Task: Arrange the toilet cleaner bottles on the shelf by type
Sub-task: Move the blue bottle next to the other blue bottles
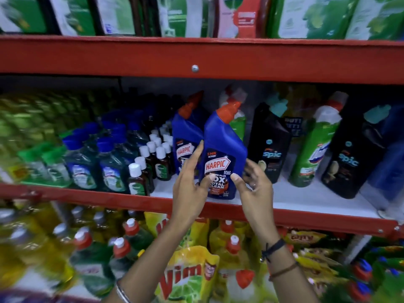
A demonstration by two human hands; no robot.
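A blue Harpic bottle with a red cap stands near the front of the middle shelf. My left hand presses its lower left side and my right hand its lower right side, thumbs on the label. A second blue Harpic bottle stands just behind it to the left. To the right stand a black Spic bottle, a green bottle with a white-and-red top, and another black Spic bottle. A further green bottle is partly hidden behind the held one.
Small brown bottles with white caps and blue-capped cleaner bottles crowd the shelf's left half. The red shelf edge runs across the front. Yellow Vim pouches and red-capped bottles fill the shelf below; green boxes sit above.
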